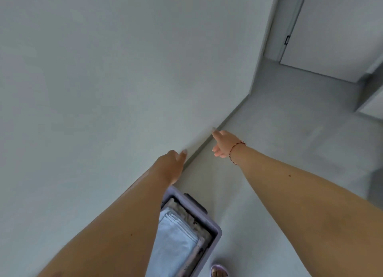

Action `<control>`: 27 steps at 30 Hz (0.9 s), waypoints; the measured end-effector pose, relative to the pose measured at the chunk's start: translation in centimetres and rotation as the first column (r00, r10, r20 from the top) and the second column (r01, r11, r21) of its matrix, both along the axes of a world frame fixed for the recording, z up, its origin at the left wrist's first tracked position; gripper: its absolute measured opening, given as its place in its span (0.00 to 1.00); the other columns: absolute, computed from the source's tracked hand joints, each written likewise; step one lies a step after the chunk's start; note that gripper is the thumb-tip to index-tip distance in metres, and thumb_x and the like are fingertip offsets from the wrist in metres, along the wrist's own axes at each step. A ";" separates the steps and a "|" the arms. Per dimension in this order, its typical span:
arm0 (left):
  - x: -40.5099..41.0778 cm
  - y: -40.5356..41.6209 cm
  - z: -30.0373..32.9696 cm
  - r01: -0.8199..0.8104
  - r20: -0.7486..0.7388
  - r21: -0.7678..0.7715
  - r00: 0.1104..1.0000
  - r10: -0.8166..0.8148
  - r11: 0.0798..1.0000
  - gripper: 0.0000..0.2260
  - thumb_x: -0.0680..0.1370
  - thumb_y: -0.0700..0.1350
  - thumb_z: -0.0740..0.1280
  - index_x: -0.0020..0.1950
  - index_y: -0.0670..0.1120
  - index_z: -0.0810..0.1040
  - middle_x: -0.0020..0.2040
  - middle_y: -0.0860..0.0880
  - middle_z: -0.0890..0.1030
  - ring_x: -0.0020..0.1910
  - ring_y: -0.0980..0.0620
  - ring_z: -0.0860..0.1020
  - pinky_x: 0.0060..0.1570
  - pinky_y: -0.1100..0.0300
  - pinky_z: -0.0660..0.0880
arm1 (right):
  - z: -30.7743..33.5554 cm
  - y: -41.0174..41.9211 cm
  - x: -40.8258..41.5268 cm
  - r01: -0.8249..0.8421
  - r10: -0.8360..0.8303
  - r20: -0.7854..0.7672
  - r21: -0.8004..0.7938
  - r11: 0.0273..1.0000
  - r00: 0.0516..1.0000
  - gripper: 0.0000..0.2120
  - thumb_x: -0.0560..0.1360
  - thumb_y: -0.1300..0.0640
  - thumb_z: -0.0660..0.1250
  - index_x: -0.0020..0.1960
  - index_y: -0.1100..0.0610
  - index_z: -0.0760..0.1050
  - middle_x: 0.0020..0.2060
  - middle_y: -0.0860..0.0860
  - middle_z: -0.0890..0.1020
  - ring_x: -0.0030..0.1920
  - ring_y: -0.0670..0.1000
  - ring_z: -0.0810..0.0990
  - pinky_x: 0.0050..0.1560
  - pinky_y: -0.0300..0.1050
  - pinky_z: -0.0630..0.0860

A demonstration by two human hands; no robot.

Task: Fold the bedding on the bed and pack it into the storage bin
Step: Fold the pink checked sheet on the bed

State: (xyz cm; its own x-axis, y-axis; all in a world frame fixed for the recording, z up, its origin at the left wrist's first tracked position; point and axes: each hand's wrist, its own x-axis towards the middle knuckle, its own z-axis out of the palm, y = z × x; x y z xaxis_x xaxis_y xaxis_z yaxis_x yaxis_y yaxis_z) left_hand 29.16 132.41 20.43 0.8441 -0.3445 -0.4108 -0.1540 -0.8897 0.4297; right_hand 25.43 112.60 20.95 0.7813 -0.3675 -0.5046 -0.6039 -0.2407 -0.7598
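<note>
Forearms near the camera — both hands empty
Left hand (172,165) and right hand (222,145) reach far, fingers loose; storage bin (216,234) with folded bedding (176,235) lies below the left arm — nearer it.

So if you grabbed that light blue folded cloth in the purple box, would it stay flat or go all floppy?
Probably floppy: the light blue folded cloth shows soft stacked layers at its edge, so it would likely sag and unfold if lifted by one corner. It looks thin, so probably light. Wedged in the purple plastic storage bin beside a patterned fabric, it may drag that along.
</note>
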 end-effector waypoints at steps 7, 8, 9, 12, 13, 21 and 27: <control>-1.3 -7.9 3.8 0.183 0.053 -0.029 0.982 -0.181 0.983 0.27 0.80 0.65 0.47 0.56 0.47 0.75 0.46 0.48 0.82 0.47 0.49 0.80 0.53 0.53 0.73 | 4.7 -7.6 -5.1 0.268 -0.279 0.070 0.130 0.954 0.958 0.28 0.79 0.36 0.48 0.62 0.57 0.70 0.39 0.55 0.81 0.38 0.52 0.81 0.52 0.48 0.77; -1.5 -8.8 4.3 0.210 0.061 -0.031 0.976 -0.208 0.977 0.27 0.80 0.66 0.47 0.55 0.47 0.75 0.46 0.47 0.82 0.47 0.48 0.80 0.54 0.52 0.73 | 5.4 -8.3 -6.0 0.310 -0.322 0.077 0.134 0.941 0.944 0.26 0.79 0.37 0.48 0.60 0.57 0.70 0.39 0.55 0.80 0.37 0.52 0.80 0.49 0.47 0.77; -1.9 -9.7 4.8 0.241 0.063 -0.033 0.969 -0.239 0.970 0.27 0.80 0.66 0.47 0.53 0.47 0.75 0.46 0.47 0.82 0.47 0.48 0.80 0.55 0.51 0.74 | 5.9 -9.0 -7.3 0.349 -0.361 0.083 0.130 0.928 0.929 0.26 0.79 0.38 0.48 0.59 0.57 0.70 0.38 0.55 0.80 0.36 0.52 0.80 0.47 0.46 0.77; -3.3 -12.3 6.4 0.350 0.095 -0.036 0.933 -0.346 0.936 0.25 0.80 0.65 0.47 0.49 0.48 0.74 0.46 0.47 0.82 0.48 0.48 0.80 0.55 0.52 0.73 | 7.7 -10.7 -11.4 0.465 -0.481 0.106 0.146 0.873 0.870 0.26 0.80 0.38 0.49 0.58 0.58 0.72 0.37 0.55 0.80 0.36 0.53 0.80 0.50 0.49 0.78; -3.9 -13.2 6.9 0.384 0.104 -0.039 0.920 -0.379 0.922 0.25 0.80 0.64 0.47 0.47 0.48 0.74 0.46 0.46 0.82 0.48 0.48 0.80 0.55 0.52 0.73 | 8.3 -11.3 -13.0 0.497 -0.515 0.108 0.155 0.854 0.850 0.26 0.80 0.38 0.49 0.57 0.58 0.72 0.37 0.55 0.80 0.38 0.53 0.81 0.52 0.50 0.78; -9.3 -19.8 9.3 0.625 0.189 -0.058 0.773 -0.606 0.779 0.27 0.81 0.61 0.48 0.52 0.41 0.77 0.50 0.40 0.83 0.52 0.42 0.80 0.59 0.50 0.73 | 12.2 -16.1 -25.3 0.700 -0.734 0.094 0.244 0.672 0.672 0.27 0.79 0.36 0.50 0.57 0.59 0.69 0.35 0.60 0.74 0.31 0.50 0.68 0.34 0.38 0.63; -14.9 -27.7 9.5 0.786 0.223 -0.008 0.604 -0.765 0.618 0.26 0.81 0.62 0.48 0.43 0.44 0.74 0.46 0.42 0.82 0.48 0.42 0.80 0.54 0.52 0.74 | 11.8 -21.0 -33.4 0.808 -0.824 0.039 0.179 0.562 0.565 0.23 0.80 0.39 0.47 0.49 0.57 0.69 0.34 0.57 0.71 0.31 0.51 0.69 0.33 0.38 0.62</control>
State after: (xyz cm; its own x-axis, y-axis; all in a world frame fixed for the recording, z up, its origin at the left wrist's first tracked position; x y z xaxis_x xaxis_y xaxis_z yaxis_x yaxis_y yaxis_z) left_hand 14.28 104.67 29.91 0.2933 -0.9328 -0.2093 -0.8492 -0.3548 0.3912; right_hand -7.99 91.62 32.73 0.2303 -0.8153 -0.5312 -0.4063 0.4155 -0.8138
